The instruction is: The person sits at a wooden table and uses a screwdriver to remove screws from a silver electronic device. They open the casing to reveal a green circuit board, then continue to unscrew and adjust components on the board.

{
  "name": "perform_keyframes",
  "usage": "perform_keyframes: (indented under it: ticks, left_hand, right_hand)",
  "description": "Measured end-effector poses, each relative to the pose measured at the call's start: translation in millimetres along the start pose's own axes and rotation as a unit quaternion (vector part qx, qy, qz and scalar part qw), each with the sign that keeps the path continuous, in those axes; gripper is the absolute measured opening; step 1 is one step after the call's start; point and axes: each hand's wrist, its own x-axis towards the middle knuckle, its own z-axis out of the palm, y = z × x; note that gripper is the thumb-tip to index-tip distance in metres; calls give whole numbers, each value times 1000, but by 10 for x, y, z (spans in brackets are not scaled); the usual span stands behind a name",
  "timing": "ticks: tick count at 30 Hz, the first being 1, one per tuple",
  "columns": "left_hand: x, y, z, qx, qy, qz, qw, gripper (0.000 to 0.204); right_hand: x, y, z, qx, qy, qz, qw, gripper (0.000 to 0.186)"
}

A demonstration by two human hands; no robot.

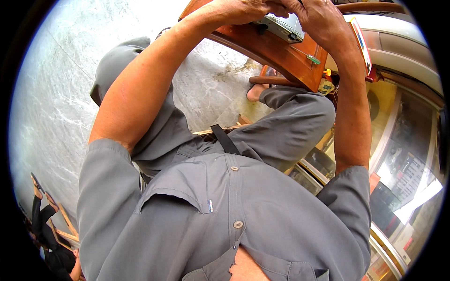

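Note:
At the top edge, my left hand and my right hand meet above a silver metal device with a perforated casing, which rests on a reddish-brown wooden table. The fingers of both hands are curled together; what they grip is cut off by the frame edge and cannot be made out. A small tool with a green handle lies beside the device, nearest my right forearm. A yellow object is at the table's corner.
My bent legs are under and before the table, over a pale stone floor. Glass-fronted cases line the right side. At the lower left another person's legs show beside wooden chair parts.

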Motion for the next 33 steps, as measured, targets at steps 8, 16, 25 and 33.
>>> perform_keyframes:
  ticks: [8,16,25,33]
  left_hand:
    - [-20,-174,40,225,120,50,966,25]
    - [-36,-48,182,247,173,13,953,22]
    - [-6,-97,113,74,113,74,988,22]
    - [-32,-152,45,-37,51,21,998,32]
  right_hand:
    - [90,-112,-90,-26,-44,63,997,48]
    - [44,-31,-64,-34,-15,66,997,53]
    - [43,-52,2,-38,-8,69,997,56]
    - [0,-6,-8,-49,-20,-13,999,29]
